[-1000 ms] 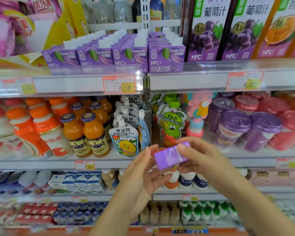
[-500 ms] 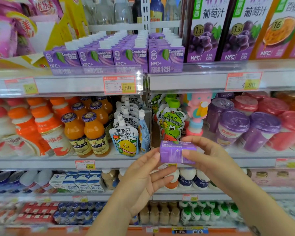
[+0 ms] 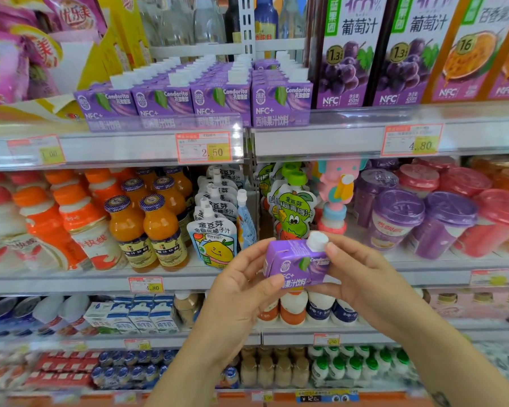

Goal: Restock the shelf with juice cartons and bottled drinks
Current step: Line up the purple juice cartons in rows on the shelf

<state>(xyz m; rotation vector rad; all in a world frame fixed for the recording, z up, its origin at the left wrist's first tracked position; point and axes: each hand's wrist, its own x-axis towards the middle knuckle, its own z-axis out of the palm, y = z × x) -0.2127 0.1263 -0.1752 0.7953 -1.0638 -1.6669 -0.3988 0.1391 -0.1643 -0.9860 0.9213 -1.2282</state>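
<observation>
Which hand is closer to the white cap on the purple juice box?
The right hand: its fingertip touches the white cap. The left hand holds the juice box at its other end.

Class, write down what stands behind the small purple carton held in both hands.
Above the purple carton a green cartoon pouch shows; below it, white bottles with orange and blue labels. The carton covers the pouch's base and the shelf edge there.
</observation>
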